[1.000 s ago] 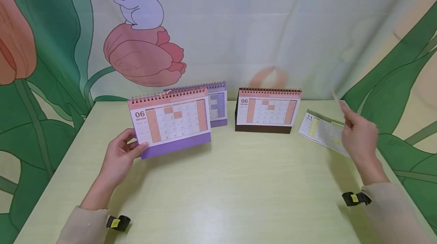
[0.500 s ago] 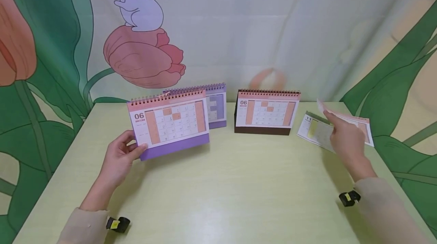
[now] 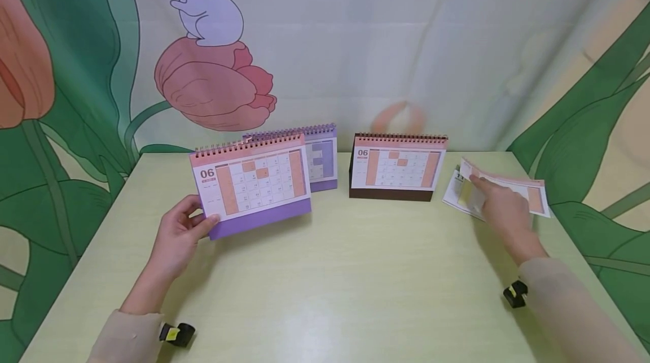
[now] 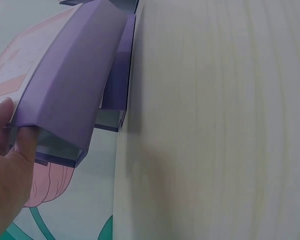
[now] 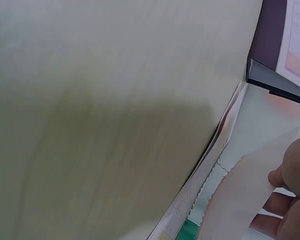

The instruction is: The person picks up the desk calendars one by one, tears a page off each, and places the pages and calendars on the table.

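Note:
My left hand [image 3: 175, 233] grips the left end of a purple desk calendar [image 3: 261, 224], thumb in front and fingers behind. The calendar shows a pink 06 page and tilts above the table; its open triangular end shows in the left wrist view. At the far right, my right hand [image 3: 508, 213] pinches a loose pink-topped calendar page [image 3: 535, 196]. In the right wrist view this page [image 5: 240, 195] bends upward from the fingers. Beneath it lie loose calendar pages [image 3: 452, 193], the top one green-headed and marked 11, partly covered.
A second purple calendar [image 3: 322, 162] stands behind the held one, mostly hidden. Right of it stands a dark brown desk calendar [image 3: 391, 193] with a pink 06 page. A patterned curtain [image 3: 325, 41] hangs behind the pale table [image 3: 325, 295].
My right hand has moved left and slightly downward, bringing the pink-topped page over the green-headed page. The left hand and its calendar have stayed nearly still.

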The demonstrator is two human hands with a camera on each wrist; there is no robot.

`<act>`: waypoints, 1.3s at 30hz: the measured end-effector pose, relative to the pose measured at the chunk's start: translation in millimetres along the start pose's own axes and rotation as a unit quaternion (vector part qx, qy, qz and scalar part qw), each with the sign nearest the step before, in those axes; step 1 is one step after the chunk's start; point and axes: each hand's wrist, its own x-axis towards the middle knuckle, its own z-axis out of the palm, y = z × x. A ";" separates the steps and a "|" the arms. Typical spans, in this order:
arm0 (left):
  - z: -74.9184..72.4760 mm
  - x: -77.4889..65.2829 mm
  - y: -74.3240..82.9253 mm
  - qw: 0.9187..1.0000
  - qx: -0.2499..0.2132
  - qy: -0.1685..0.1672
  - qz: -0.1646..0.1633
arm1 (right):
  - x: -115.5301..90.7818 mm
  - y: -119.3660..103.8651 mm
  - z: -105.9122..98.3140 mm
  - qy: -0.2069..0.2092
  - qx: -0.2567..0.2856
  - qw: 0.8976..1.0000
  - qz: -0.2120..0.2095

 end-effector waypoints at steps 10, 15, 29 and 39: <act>-0.2 0.2 -1.5 1.000 -0.003 0.002 0.004 | 1.1 -2.8 12.7 -0.034 -0.015 0.999 -0.012; -1.2 -0.1 -1.1 1.000 -0.007 0.004 0.004 | -0.3 -5.9 15.3 -0.054 -0.018 0.998 -0.019; -4.9 -0.7 0.0 1.000 -0.009 0.010 0.007 | -2.0 -7.1 24.6 -0.107 0.006 0.994 -0.021; -13.6 -3.0 -4.1 1.000 -0.001 0.020 0.005 | -2.9 -10.1 18.3 -0.112 0.015 0.994 -0.011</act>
